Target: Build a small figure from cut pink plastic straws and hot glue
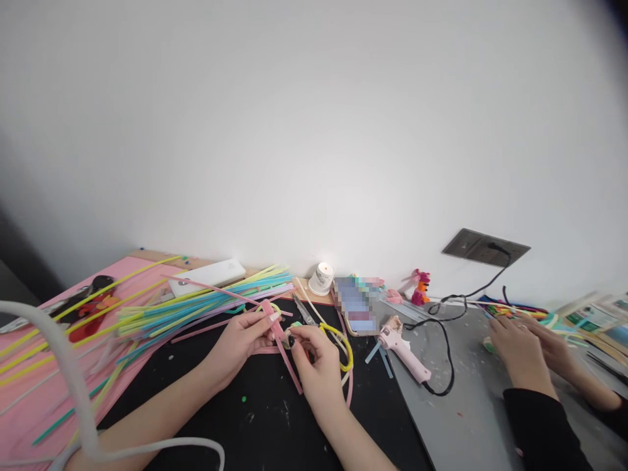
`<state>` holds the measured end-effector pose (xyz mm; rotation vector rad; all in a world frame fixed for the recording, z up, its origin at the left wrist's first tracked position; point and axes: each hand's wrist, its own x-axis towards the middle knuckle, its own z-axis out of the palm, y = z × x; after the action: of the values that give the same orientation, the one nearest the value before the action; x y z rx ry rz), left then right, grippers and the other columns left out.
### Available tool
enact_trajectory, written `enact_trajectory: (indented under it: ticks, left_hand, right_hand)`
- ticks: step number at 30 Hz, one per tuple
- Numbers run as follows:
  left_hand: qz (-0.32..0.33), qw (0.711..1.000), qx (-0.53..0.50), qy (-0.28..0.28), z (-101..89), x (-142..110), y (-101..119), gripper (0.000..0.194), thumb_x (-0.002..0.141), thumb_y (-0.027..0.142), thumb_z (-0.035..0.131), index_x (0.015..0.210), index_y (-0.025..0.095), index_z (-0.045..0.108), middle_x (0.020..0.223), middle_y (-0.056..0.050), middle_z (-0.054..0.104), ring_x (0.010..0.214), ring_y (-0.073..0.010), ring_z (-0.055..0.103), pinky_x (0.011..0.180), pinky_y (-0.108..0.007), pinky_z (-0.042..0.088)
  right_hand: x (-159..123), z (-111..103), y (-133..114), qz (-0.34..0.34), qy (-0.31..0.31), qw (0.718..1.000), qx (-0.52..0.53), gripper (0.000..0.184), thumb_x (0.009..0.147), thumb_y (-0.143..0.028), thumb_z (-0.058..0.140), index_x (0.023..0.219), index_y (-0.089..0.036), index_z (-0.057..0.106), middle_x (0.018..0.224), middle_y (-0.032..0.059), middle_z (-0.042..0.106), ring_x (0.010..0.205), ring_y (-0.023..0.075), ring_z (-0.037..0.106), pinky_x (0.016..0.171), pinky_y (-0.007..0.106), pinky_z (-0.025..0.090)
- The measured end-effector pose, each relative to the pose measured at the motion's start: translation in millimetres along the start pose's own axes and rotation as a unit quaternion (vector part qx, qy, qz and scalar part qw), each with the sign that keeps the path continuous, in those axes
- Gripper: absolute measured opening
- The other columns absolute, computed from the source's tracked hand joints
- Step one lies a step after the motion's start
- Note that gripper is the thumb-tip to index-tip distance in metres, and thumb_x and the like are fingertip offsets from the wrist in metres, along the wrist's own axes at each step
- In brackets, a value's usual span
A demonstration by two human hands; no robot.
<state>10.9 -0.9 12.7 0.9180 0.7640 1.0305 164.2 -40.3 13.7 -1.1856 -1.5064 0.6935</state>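
Note:
My left hand (245,340) pinches a pink pipe cleaner (290,369) between thumb and fingers. Its fuzzy pink length crosses in front of the fingertips and slants down to the right. Close beside it, my right hand (314,360) is closed, fingertips drawn together. A small pale and dark bit shows at those fingertips, too small to make out. Scissors (304,310) lie just behind my hands. A yellow pipe cleaner loop (350,356) curves around behind my right hand, over the black mat (235,418).
Colourful pipe cleaners (196,307) lie heaped at left, near red-handled pliers (91,317). Behind stand a paper cup (322,279) and a phone (354,307). A corded pink glue gun (405,353) lies right. Another person's hands (523,350) work further right. A white tube (73,379) crosses the left foreground.

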Motion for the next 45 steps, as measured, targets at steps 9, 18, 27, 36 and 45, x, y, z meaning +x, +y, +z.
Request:
enact_trajectory:
  ticks: [9,18,27,36,45]
  left_hand:
    - [0.003,0.999,-0.052,0.012,-4.3,-0.6,1.9,0.021,0.079,0.035,0.065,0.077,0.015,0.069,0.071,-0.002,0.061,0.066,-0.0111,0.054,0.067,-0.023,0.046]
    - [-0.001,0.999,-0.032,0.022,-3.5,-2.6,2.0,0.022,0.078,0.037,0.066,0.077,0.015,0.069,0.07,-0.001,0.062,0.065,-0.0113,0.055,0.071,-0.026,0.047]
    - [0.003,0.995,-0.098,0.033,-5.6,0.0,-0.1,0.017,0.076,0.032,0.069,0.079,0.015,0.068,0.074,-0.002,0.063,0.067,-0.0105,0.056,0.069,-0.023,0.048]
    - [-0.009,0.993,-0.111,0.044,-5.6,0.4,-1.4,0.015,0.075,0.031,0.07,0.074,0.016,0.067,0.076,-0.001,0.062,0.071,-0.0115,0.058,0.071,-0.023,0.049]
    - [-0.004,0.997,-0.039,0.06,-8.3,0.5,-1.6,0.017,0.075,0.032,0.07,0.078,0.015,0.071,0.074,-0.002,0.066,0.07,-0.0105,0.056,0.072,-0.021,0.047]
  right_hand:
    - [-3.8,0.7,7.3,0.067,-0.08,0.994,0.013,0.02,0.072,-0.013,0.055,0.089,-0.019,0.065,0.06,-0.0025,0.06,0.052,0.0114,0.053,0.051,0.022,0.042]
    - [2.9,-0.8,2.4,0.153,-0.024,0.958,0.241,0.01,0.071,-0.022,0.068,0.078,-0.018,0.063,0.067,0.0004,0.068,0.057,0.0136,0.062,0.057,0.024,0.051]
    - [1.6,0.5,1.2,0.217,-0.035,0.909,0.355,0.022,0.071,-0.03,0.073,0.082,-0.013,0.063,0.069,0.0053,0.069,0.057,0.0152,0.065,0.055,0.024,0.053]
    - [3.6,-0.5,5.0,0.226,-0.031,0.907,0.354,0.023,0.068,-0.03,0.075,0.077,-0.012,0.064,0.067,0.0054,0.069,0.053,0.0151,0.064,0.05,0.025,0.054]
    - [2.5,0.5,3.8,0.211,-0.034,0.92,0.328,0.023,0.07,-0.031,0.074,0.079,-0.012,0.065,0.071,0.0061,0.069,0.055,0.0151,0.065,0.052,0.025,0.053]
